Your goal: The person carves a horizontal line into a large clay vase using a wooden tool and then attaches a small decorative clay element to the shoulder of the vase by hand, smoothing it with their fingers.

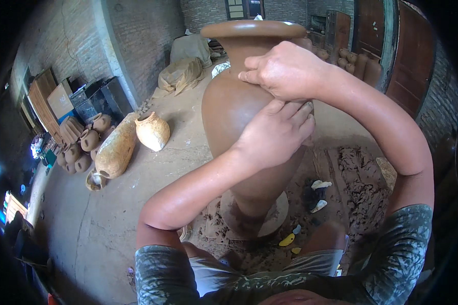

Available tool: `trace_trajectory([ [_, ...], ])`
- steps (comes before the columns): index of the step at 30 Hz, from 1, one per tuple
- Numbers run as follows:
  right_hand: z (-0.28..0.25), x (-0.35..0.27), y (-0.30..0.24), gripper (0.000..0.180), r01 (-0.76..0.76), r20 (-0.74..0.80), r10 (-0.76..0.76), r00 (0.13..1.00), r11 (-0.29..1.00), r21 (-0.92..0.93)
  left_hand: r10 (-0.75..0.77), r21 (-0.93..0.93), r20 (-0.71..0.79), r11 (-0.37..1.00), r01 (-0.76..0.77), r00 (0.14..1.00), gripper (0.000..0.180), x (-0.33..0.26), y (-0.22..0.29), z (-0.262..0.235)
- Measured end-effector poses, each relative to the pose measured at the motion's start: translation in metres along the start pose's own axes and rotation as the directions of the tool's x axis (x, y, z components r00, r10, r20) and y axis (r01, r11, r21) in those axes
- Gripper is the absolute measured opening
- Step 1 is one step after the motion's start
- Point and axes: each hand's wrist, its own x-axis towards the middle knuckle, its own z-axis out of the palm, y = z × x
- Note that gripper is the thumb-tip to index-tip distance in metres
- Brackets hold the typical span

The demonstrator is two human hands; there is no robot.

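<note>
A tall brown clay vase (224, 109) with a wide flared rim (249, 29) stands in front of me on a round base (278, 221). My right hand (285, 71) is at the neck and shoulder of the vase, its fingers curled and the thumb and forefinger close to the clay. Whatever they might hold is hidden. Just below it, my left hand (277, 133) lies against the vase's upper side, fingers stretched toward the right edge. The vase's smooth shoulder has a damp shine. Its far side is out of sight.
Wet clay (364, 188) lies spread right of the base. Near my knee are a yellow kidney-shaped piece (286, 240) and a pale scrap (319, 206). Leftward stand a pale pot (153, 132), a long jar (116, 150) on its side and several brown pots (89, 140).
</note>
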Motion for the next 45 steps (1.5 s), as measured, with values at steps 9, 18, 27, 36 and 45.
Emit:
trace_trajectory([
  [9,0.011,-0.026,0.014,0.049,0.037,-0.062,-0.041,0.997,0.998,-0.054,-0.003,-0.19,-0.018,0.982,-0.001,1.0,0.051,-0.018,-0.009,-0.002],
  [18,0.023,-0.056,0.037,0.07,-0.026,0.03,0.027,0.999,1.0,-0.014,-0.04,-0.219,-0.05,0.975,0.029,0.998,0.057,-0.036,-0.005,-0.004],
  [27,0.007,-0.134,0.024,0.062,-0.113,-0.331,0.177,0.927,0.972,0.204,-0.405,-0.652,-0.126,0.722,0.232,0.905,0.033,-0.03,-0.005,-0.019],
  [36,-0.055,-0.157,-0.093,0.073,-0.17,-0.168,0.271,0.948,0.875,0.453,-0.095,-0.923,0.383,-0.069,0.378,0.919,0.074,-0.001,0.034,-0.03],
  [45,-0.03,-0.2,-0.092,0.058,-0.177,-0.017,0.188,0.982,0.947,0.269,-0.03,-0.765,0.572,-0.379,0.52,0.82,0.079,0.005,0.067,0.004],
])
